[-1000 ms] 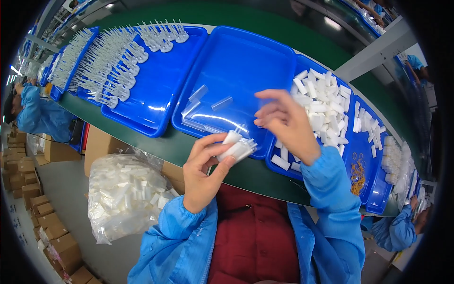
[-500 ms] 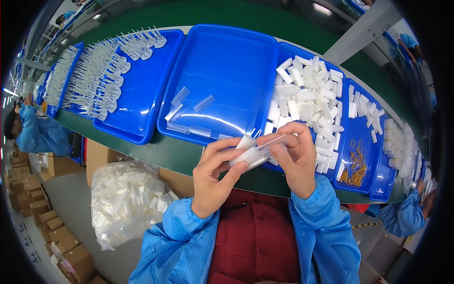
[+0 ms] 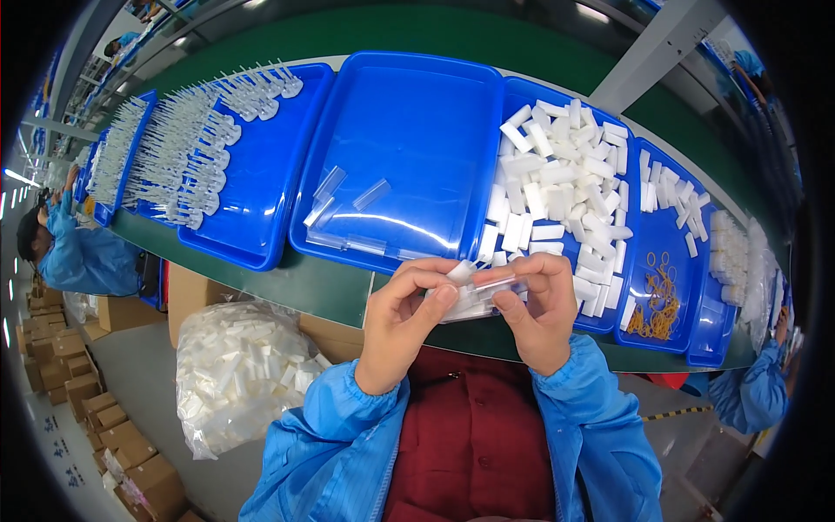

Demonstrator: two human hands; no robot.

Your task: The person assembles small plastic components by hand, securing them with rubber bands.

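Note:
In front of my chest, my left hand (image 3: 396, 322) and my right hand (image 3: 539, 317) are closed on a small bundle of clear plastic pieces (image 3: 474, 304). A white block (image 3: 461, 271) sticks up between my left thumb and fingers. My right thumb and fingers pinch the bundle's right end; how the pieces fit together is partly hidden by my fingers. Just beyond my hands stands a blue tray (image 3: 396, 113) with several clear rectangular tubes (image 3: 372, 193) in its near part. To its right, another blue tray holds a heap of white blocks (image 3: 565, 174).
Further right, a blue tray (image 3: 674, 244) has white blocks and yellow rubber bands (image 3: 657, 304). On the left, trays bear rows of translucent parts with thin stems (image 3: 187, 148). A bag of white blocks (image 3: 243, 374) stands below the table edge. Co-workers sit at both sides.
The clear piece in my right hand has tilted flatter and lies along the bundle. My hands have shifted slightly, and the whole view has moved a little.

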